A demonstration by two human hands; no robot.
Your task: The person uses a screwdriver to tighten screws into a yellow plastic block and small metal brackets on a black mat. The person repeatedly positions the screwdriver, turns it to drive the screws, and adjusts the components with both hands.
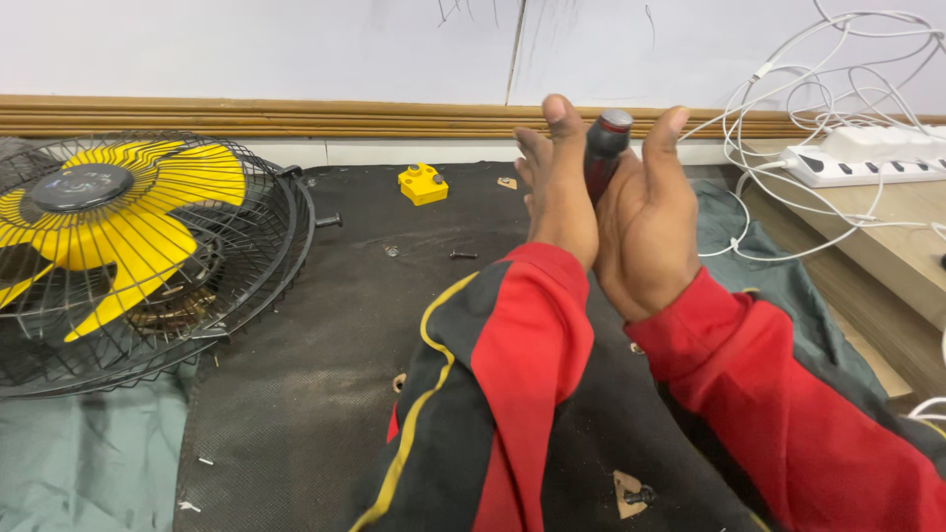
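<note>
Yellow blades show through the black wire cage of the fan [118, 246] lying at the left, with a small yellow block [423, 184] further along the dark mat [325, 374]. Near the middle the left hand [558, 187] and right hand [645, 222] press palm to palm around a dark screwdriver handle [603, 148], held upright between them, while white cables [818, 108] tangle at the right.

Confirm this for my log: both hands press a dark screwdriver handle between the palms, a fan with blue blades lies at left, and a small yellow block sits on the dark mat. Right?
Not quite. The head view shows the fan has yellow blades, not blue. The rest holds: the left hand and right hand press the screwdriver handle between the palms, and the yellow block sits on the dark mat.
</note>
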